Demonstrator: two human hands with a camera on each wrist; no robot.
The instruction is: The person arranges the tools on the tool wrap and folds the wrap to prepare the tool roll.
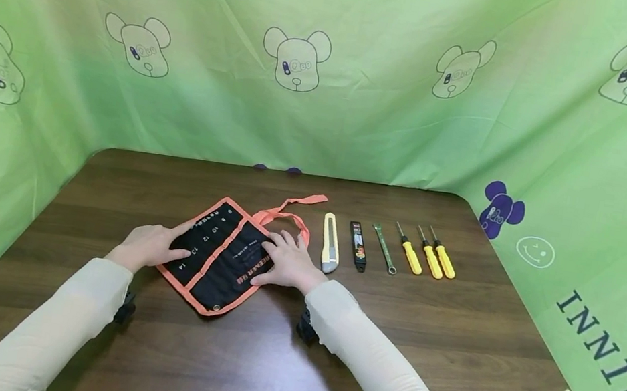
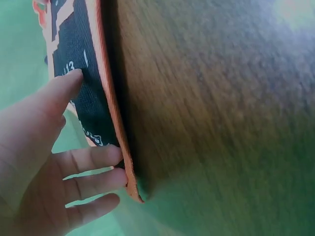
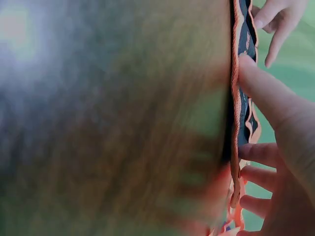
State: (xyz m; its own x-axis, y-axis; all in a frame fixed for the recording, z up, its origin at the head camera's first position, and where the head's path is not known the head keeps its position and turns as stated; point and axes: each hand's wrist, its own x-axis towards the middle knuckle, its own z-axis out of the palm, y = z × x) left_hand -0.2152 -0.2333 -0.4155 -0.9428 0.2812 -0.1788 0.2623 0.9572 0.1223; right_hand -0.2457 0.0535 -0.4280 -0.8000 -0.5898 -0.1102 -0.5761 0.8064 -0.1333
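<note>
Pouch (image 1: pixel 215 258) lay spread out left of centre on the table (image 1: pixel 240 360), set in from the far edge. I judged it light, limp cloth, grippy and hard to damage; best hold: orange edging (image 2: pixel 112 101) on opposite long sides, since one side alone would likely sag. Long axis ran slantwise, near-left corner toward far-right corner, ties (image 1: pixel 309 200) trailing off the far end. I had left hand (image 1: pixel 150 245) on its left side, right hand (image 1: pixel 292 265) on its right, both with fingers apart, touching, not clamped. Knife (image 1: pixel 331 242), wrench (image 1: pixel 384 248), screwdrivers (image 1: pixel 431 262) sat toward the right edge.
</note>
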